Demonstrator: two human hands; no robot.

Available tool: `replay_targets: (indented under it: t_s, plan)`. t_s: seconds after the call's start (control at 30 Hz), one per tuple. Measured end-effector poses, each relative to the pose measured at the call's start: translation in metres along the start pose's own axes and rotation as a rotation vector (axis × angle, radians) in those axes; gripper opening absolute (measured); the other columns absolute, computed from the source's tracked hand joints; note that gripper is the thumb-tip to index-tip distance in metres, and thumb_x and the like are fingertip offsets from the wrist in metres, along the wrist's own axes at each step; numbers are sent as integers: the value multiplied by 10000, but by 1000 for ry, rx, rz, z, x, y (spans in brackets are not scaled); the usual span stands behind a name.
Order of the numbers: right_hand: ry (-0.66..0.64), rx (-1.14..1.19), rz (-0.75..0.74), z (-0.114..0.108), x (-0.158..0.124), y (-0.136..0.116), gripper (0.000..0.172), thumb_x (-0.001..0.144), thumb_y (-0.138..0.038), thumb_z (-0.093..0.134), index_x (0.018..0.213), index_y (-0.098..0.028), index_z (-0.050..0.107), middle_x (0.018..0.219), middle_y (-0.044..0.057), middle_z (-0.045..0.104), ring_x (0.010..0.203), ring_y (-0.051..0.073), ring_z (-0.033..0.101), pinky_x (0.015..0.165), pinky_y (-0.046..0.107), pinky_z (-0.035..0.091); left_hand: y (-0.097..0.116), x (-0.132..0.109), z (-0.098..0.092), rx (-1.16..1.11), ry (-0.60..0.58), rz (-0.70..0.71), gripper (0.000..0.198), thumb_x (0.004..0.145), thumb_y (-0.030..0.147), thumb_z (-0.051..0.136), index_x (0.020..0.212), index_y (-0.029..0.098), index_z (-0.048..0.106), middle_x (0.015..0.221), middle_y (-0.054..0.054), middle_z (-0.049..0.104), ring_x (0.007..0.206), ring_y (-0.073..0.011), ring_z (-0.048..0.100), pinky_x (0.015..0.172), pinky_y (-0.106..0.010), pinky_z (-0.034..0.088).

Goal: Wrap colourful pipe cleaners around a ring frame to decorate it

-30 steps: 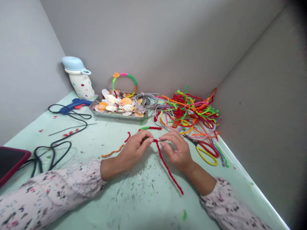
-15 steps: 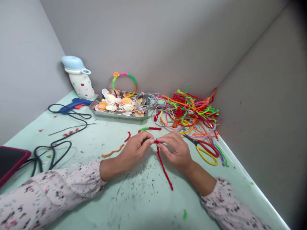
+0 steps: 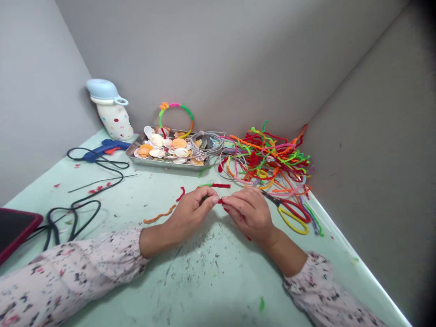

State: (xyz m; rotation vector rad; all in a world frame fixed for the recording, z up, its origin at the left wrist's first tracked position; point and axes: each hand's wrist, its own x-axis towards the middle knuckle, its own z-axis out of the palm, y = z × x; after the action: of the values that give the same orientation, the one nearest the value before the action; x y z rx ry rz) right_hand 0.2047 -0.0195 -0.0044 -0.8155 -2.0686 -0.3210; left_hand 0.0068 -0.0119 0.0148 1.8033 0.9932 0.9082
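A red fuzzy stem (image 3: 220, 201) is at the centre of the frame, its short stretch bridging the fingertips of both hands. The left hand (image 3: 190, 213) pinches one side between thumb and forefinger; the right hand (image 3: 252, 215) pinches the other, thumb and fingers drawn close together, with a bit of red showing below its palm. Just beyond the left hand lie a red-and-green stem (image 3: 221, 185) and a small red piece (image 3: 181, 194); an orange piece (image 3: 160, 218) lies near its wrist.

Right of centre, scissors (image 3: 293, 220) with red and yellow handles lie beside a tangled heap of coloured stems (image 3: 275, 154).

Above centre sits a shallow metal tray (image 3: 166, 165), filled with white and orange shells (image 3: 179, 143). A multicoloured hoop (image 3: 187, 110) stands upright at its back, and a coil of grey wire (image 3: 218, 149) rests over its right end.

At upper left, a white bottle (image 3: 116, 120) wears a pale blue lid; its contents are hidden. Below it lies a blue glue gun (image 3: 98, 150).
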Motion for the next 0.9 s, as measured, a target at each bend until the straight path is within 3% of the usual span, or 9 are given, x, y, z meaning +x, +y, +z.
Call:
replay_targets:
  t_s: [0.2,0.47,0.63,0.77,0.9]
  plan:
    - [-38,-105,-97,-5,1,0,241,882,-180,610,1104,-272,602,827,9,685,787,164,615,760,332,431,2,-1,0,-45,-14,-16,269,931,403,452,795,180,515,603,53,421,542,-99,371,524,-218,312]
    - [-49,-157,-147,-6,1,0,274,866,-141,600,1121,-235,561,866,28,702,786,176,614,769,347,431,4,-1,1,-76,-27,0,240,931,372,465,809,176,531,619,52,423,574,-101,388,555,-221,330]
    - [6,40,35,-4,3,-4,207,838,-200,617,1030,-234,547,868,36,674,809,197,606,768,372,438,5,-3,3,-86,12,51,210,933,328,462,805,171,517,706,24,492,645,-109,434,580,-223,347]
    - [-53,216,191,-3,4,-8,54,867,-253,552,884,-212,583,831,45,649,803,205,591,754,381,423,3,-4,3,0,45,120,173,937,281,460,832,165,537,768,4,539,705,-120,476,634,-235,376]
    - [-130,386,313,-3,7,-11,231,924,-233,435,765,-198,599,728,24,622,721,172,565,750,365,400,-2,-2,1,107,32,231,162,949,246,452,851,163,552,790,-5,556,737,-124,500,691,-244,398]
